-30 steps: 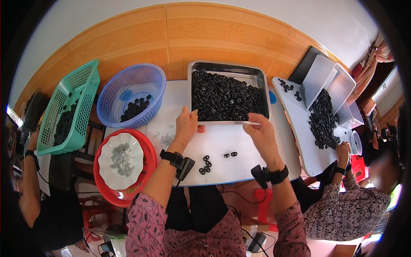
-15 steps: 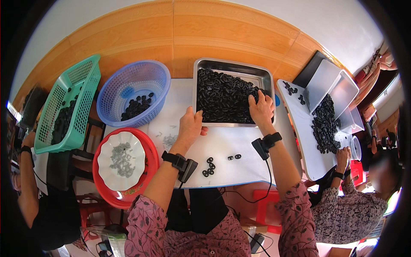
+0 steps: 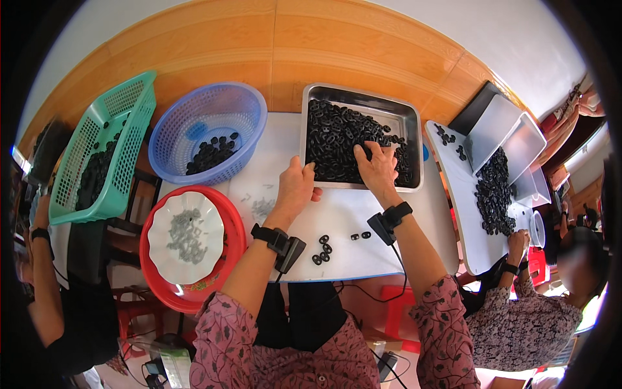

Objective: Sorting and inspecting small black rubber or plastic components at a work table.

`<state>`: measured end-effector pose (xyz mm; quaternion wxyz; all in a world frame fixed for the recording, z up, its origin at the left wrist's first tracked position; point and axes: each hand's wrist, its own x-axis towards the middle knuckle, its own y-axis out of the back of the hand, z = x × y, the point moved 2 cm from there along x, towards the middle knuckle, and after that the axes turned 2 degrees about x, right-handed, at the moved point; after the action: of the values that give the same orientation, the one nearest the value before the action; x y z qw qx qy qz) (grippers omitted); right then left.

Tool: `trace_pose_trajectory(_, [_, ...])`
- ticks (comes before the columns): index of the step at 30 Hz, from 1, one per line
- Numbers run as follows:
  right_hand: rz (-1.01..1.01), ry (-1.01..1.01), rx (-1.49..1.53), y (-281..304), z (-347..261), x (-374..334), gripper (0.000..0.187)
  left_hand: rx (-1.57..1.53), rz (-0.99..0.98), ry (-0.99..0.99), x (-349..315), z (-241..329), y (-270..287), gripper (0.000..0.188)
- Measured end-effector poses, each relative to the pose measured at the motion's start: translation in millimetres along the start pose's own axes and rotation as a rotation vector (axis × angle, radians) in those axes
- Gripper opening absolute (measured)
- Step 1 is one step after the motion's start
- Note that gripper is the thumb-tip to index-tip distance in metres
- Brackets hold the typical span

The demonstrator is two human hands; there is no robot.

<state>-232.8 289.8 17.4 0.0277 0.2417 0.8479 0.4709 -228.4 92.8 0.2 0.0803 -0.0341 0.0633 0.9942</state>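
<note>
While the black parts (image 3: 334,146) sit heaped in the metal tray (image 3: 400,121) on the white table (image 3: 350,269), the right hand (image 3: 376,167) is down in them near the tray's front edge. Fingers bent and slightly spread, tips among the parts; can't tell if it's pinching one. Left hand (image 3: 297,187) is closed on the tray's near-left corner, gripping the rim. Heap fills mostly the left and front; bare metal shows at back right.

In front of the tray: six loose pieces (image 3: 326,249) on the table, four bunched, two just right of them. Clear bits (image 3: 264,207) near the left wrist.

Left of the tray: blue basket (image 3: 165,165), some black parts inside. Nearer the person: red basin (image 3: 150,272) with a scalloped white plate (image 3: 163,217) in it, clear pieces (image 3: 188,236) piled on the plate. Far left: green basket (image 3: 126,188), also with black parts.

Right: second table (image 3: 470,249), black pile (image 3: 494,194) by clear bins (image 3: 495,133), co-worker's hand (image 3: 517,243) at its near end.
</note>
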Motion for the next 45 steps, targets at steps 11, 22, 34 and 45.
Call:
trace_pose_trajectory(11, [-0.121,0.045,-0.017,7.1,-11.5,-4.4,0.052,-0.006,0.012,-0.013,0.7,-3.4,-0.2,0.02])
trace_pose_trajectory(22, [-0.19,0.086,0.035,4.1,-6.2,-13.2,0.047,0.023,0.013,-0.031,-0.1,-6.4,-1.1,0.021])
trace_pose_trajectory(34, [-0.072,0.233,0.1,11.2,-7.6,-39.0,0.036,0.006,0.004,-0.054,0.4,-8.2,-0.7,0.021])
trace_pose_trajectory(45, [-0.063,0.358,0.04,30.9,-19.2,-62.9,0.024,0.023,-0.003,-0.032,-0.3,-7.7,0.7,0.019])
